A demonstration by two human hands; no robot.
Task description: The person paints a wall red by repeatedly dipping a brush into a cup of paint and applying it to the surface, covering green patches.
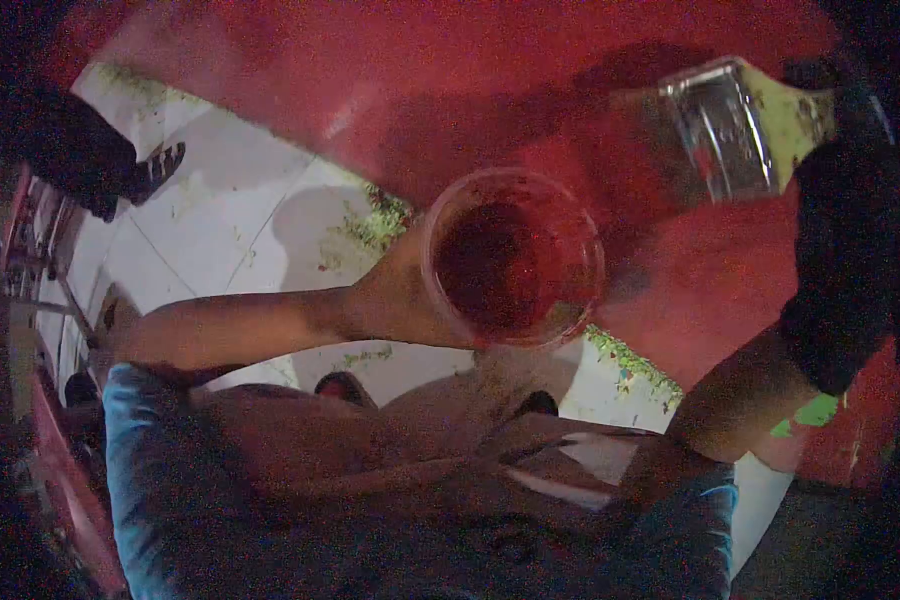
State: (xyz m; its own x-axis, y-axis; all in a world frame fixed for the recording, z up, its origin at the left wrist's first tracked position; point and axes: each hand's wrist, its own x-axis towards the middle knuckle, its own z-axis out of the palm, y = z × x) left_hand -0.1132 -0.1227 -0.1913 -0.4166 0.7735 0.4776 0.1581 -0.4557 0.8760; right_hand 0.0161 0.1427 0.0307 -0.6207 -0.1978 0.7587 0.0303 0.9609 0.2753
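My left hand is wrapped round the side of a clear round tub, held over the tiled floor's edge. Dark red paint lies inside the tub, and its wall is smeared with red. A wide flat paintbrush shows at the upper right, with a shiny metal ferrule and a pale yellowish handle. Its bristles point left and are blurred over the red surface. My right hand is at the handle end, closed on the brush; it appears very dark, and its fingers cannot be made out singly.
A large red surface fills the top and right. Pale floor tiles run along its edge, with green and yellow debris on them. Another person's foot stands at the left, near a metal frame. My feet are below.
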